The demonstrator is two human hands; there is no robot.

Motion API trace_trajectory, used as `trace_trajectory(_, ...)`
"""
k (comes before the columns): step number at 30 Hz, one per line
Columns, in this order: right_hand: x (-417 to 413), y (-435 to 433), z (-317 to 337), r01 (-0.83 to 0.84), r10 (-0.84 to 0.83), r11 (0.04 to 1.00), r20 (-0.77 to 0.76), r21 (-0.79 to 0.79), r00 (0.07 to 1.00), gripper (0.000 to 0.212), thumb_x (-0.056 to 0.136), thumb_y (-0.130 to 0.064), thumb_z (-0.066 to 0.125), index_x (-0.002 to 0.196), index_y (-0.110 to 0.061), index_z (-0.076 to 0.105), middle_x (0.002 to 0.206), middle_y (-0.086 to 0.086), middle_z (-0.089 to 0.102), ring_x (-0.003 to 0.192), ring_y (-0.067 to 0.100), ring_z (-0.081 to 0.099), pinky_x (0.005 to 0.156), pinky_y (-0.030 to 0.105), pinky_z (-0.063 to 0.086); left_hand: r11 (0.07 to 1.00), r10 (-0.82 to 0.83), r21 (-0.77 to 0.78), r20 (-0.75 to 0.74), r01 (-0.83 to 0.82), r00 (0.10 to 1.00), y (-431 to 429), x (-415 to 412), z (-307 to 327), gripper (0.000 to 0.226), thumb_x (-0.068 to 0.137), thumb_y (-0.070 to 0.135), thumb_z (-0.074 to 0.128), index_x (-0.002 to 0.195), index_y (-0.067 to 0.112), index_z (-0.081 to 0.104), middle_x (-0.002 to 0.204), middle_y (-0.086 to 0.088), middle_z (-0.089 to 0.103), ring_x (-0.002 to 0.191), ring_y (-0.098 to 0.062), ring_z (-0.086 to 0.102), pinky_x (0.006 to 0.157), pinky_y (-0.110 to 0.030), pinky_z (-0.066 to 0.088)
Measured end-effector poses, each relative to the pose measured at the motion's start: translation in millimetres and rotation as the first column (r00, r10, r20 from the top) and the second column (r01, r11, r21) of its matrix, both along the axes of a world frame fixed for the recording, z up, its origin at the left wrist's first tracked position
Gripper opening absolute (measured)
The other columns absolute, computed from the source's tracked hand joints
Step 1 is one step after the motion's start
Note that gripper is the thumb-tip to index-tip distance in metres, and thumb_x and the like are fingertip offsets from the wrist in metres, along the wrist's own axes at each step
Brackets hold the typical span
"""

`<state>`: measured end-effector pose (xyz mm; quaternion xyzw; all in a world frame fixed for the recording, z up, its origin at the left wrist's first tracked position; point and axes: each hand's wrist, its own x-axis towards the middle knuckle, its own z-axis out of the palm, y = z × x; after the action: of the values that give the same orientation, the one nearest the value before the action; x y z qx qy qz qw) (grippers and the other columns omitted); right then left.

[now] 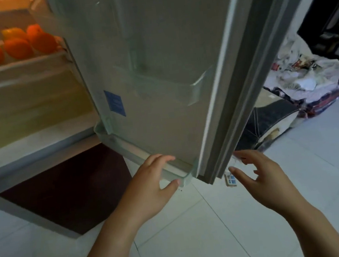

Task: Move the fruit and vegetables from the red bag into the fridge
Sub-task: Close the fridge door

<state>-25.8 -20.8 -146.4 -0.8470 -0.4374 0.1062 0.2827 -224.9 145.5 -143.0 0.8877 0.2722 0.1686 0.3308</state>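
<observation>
Oranges [16, 45], four or five of them, sit together on a lit shelf [15, 64] inside the fridge [38, 144], upper left of view; one looks more yellow than the rest. Fruit is therefore already in the fridge; red bag not in view, so how much remains to move cannot be told. Below the fruit shelf, a pale translucent drawer [27, 107] appears to hold nothing visible, though its front is cloudy. Fridge door [156, 65] stands open, swung toward the camera, its inner liner facing left. Door bins: lower clear bin [159, 91] and bottom rail [137, 151] look bare; a blue label [114, 102] is stuck on the liner. Left hand [150, 186] is at the door's bottom corner, fingers resting over the rail edge, thumb spread below it — open, holding nothing, placed as if to steady or push the door. Right hand [257, 173] hovers just beside the outer edge of the door, fingers loosely spread, empty, apart from the door as far as can be judged. Judgement: both hands bracket the door's free edge, consistent with swinging it shut or repositioning it. A small white-and-blue tag [230, 179] lies on the tiled floor [199, 242] under the door corner. Dark red lower panel [69, 189] below the compartment. Patterned bundle of cloth [307, 77] lies on the floor well to the right.
</observation>
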Motion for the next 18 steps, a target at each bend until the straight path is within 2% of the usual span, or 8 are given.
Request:
trace_trajectory(2,28,-6,4,0.002,-0.002,1.0,0.017,0.004,1.0,0.061,0.076,-0.061,0.044,0.129,-0.03,0.046,0.13,-0.005,0.052,0.11,0.011,0.052,0.093,0.035,0.049,1.0,0.01,-0.009,0.041,-0.01,0.999,-20,23,2,0.048,0.083,0.037,0.063,0.127,0.035,0.045,0.13,0.021,0.04,0.121,0.007,0.038,0.101,-0.014,0.033)
trace_trajectory(5,67,-4,9,-0.04,0.04,0.999,0.041,0.007,0.998,0.066,0.08,-0.056,0.051,0.137,-0.024,0.038,0.138,-0.002,0.046,0.12,0.014,0.048,0.098,0.037,0.045,1.0,0.007,0.026,0.038,-0.008,0.999,-44,56,5,0.05,0.085,0.035,0.061,0.131,0.034,0.041,0.129,0.024,0.033,0.119,0.012,0.031,0.095,0.003,0.02)
trace_trajectory(9,100,16,20,-0.159,0.157,0.985,0.037,0.073,0.987,0.08,0.08,-0.054,0.057,0.145,-0.025,0.02,0.147,-0.002,0.035,0.128,0.014,0.04,0.104,0.039,0.04,0.996,0.071,0.049,-0.004,-0.071,0.997,-58,79,10,0.054,0.085,0.039,0.06,0.134,0.034,0.037,0.133,0.025,0.031,0.123,0.01,0.029,0.099,-0.007,0.023)
trace_trajectory(10,104,21,24,-0.203,0.203,0.975,0.015,0.093,0.979,0.082,0.079,-0.055,0.059,0.145,-0.028,0.019,0.147,-0.005,0.034,0.129,0.012,0.039,0.104,0.04,0.041,0.994,0.1,0.041,-0.023,-0.099,0.995,-61,80,13,0.055,0.085,0.041,0.06,0.135,0.034,0.036,0.134,0.024,0.031,0.122,0.009,0.029,0.097,-0.005,0.022)
trace_trajectory(12,107,29,28,-0.285,0.292,0.949,-0.035,0.132,0.956,0.079,0.077,-0.054,0.061,0.143,-0.033,0.021,0.145,-0.009,0.036,0.125,0.009,0.042,0.101,0.036,0.043,0.986,0.166,0.043,-0.049,-0.164,0.985,-64,77,17,0.057,0.085,0.042,0.06,0.136,0.033,0.036,0.134,0.023,0.031,0.119,0.01,0.029,0.089,0.004,0.02)
trace_trajectory(14,107,33,28,-0.32,0.333,0.933,-0.055,0.165,0.941,0.073,0.076,-0.054,0.062,0.137,-0.036,0.028,0.138,-0.012,0.043,0.117,0.004,0.045,0.093,0.029,0.044,0.972,0.23,0.06,-0.06,-0.227,0.971,-67,74,21,0.058,0.085,0.04,0.061,0.137,0.031,0.037,0.136,0.02,0.032,0.118,0.009,0.03,0.083,0.007,0.021)
trace_trajectory(16,108,33,24,-0.331,0.345,0.925,-0.046,0.187,0.937,0.071,0.073,-0.057,0.062,0.134,-0.038,0.03,0.133,-0.014,0.046,0.112,0.002,0.046,0.09,0.029,0.045,0.954,0.296,0.07,-0.059,-0.291,0.953,-69,71,22,0.057,0.085,0.038,0.062,0.137,0.031,0.037,0.138,0.019,0.032,0.12,0.007,0.032,0.085,0.001,0.025)
trace_trajectory(18,108,30,22,-0.358,0.373,0.913,-0.045,0.196,0.927,0.076,0.07,-0.063,0.058,0.135,-0.038,0.029,0.131,-0.016,0.046,0.112,0.003,0.047,0.092,0.033,0.047,0.936,0.348,0.067,-0.043,-0.345,0.936,-73,66,22,0.057,0.085,0.037,0.062,0.136,0.032,0.037,0.138,0.021,0.031,0.126,0.004,0.031,0.094,-0.007,0.024)
